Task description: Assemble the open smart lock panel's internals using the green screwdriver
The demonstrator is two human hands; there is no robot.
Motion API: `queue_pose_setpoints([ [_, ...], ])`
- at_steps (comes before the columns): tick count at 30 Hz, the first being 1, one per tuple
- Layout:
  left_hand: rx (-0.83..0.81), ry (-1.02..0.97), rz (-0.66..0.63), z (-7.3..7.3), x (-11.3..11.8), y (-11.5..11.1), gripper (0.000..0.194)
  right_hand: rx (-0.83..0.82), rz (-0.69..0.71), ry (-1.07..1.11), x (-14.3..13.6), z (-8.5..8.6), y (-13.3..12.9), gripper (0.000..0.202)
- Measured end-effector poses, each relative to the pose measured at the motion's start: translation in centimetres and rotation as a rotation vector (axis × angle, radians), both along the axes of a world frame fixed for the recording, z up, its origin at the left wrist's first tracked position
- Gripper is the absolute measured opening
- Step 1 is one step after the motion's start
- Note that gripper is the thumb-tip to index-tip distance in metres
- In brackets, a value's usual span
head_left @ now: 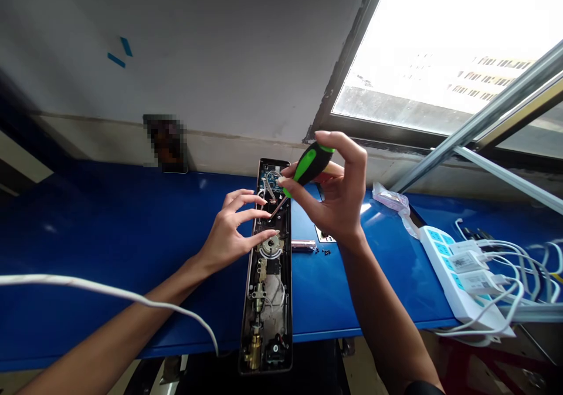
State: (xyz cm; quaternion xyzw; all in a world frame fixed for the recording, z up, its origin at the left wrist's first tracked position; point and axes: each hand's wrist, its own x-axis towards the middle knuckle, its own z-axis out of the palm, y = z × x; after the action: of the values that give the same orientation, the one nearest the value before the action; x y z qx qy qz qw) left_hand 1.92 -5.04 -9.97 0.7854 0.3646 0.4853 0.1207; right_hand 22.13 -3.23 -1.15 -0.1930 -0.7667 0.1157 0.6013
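Note:
A long, narrow black casing (285,277) lies lengthwise, its near end jutting past the blue table's edge. Inside are a blue circuit board (276,179) at the far end, a round metal part (270,246) and a brass fitting (255,348) near me. My right hand (341,189) grips a green and black screwdriver (312,163), tilted, its shaft pointing down into the casing. My left hand (233,228) reaches over the casing's left side with fingers apart, the index fingertip close to the screwdriver's tip. What the tip touches is too small to tell.
Right of the casing on the blue table (185,230) are a small reddish tube-like packet (303,246) and several tiny black screws (326,252). A white power strip (453,277) with plugged chargers and cables stands farther right. One white cable (132,294) crosses over my left forearm.

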Motion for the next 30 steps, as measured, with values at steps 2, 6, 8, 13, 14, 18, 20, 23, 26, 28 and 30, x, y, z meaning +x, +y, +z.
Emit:
queue_pose_setpoints([
  [2, 0.022, 0.034, 0.022, 0.0, -0.2, 0.1, 0.024, 0.005, -0.005, -0.024, -0.3, -0.1, 0.1, 0.054],
  [6, 0.038, 0.073, 0.047, 0.0, -0.4, 0.4, 0.027, 0.017, -0.008, -0.061, -0.9, -0.3, 0.2, 0.055],
  [8, 0.046, 0.084, 0.061, 0.0, -0.5, 0.6, 0.028, 0.022, -0.004, -0.071, -1.2, -0.4, 0.3, 0.055],
  [13, 0.045, 0.11, 0.079, -0.2, -0.6, 0.6, 0.027, 0.025, 0.004, -0.107, -1.2, -0.9, 0.7, 0.058],
  [14, 0.042, 0.111, 0.08, -0.2, -0.7, 0.5, 0.027, 0.024, 0.004, -0.115, -1.2, -1.0, 0.8, 0.058],
  [18, 0.03, 0.104, 0.095, -0.2, -0.7, 0.4, 0.027, 0.044, 0.002, -0.133, -1.1, -1.1, 1.0, 0.059],
  [20, 0.006, 0.089, 0.098, -0.1, -0.6, 0.3, 0.03, 0.07, -0.002, -0.132, -1.1, -1.0, 1.2, 0.061],
  [23, -0.056, 0.053, 0.095, 0.0, -0.5, 0.2, 0.04, 0.081, -0.003, -0.166, -0.9, -0.5, 1.3, 0.062],
  [26, -0.158, -0.015, 0.065, 0.0, -0.5, 0.1, 0.047, 0.007, 0.086, -0.203, -0.4, 0.1, 1.4, 0.049],
  [28, -0.234, -0.09, 0.013, -0.1, -0.5, 0.1, 0.048, -0.038, 0.14, -0.188, -0.1, 0.4, 1.4, 0.046],
  [30, -0.298, -0.166, -0.029, -0.4, -0.5, 0.1, 0.047, -0.039, 0.14, -0.153, 0.1, 0.6, 1.5, 0.045],
])
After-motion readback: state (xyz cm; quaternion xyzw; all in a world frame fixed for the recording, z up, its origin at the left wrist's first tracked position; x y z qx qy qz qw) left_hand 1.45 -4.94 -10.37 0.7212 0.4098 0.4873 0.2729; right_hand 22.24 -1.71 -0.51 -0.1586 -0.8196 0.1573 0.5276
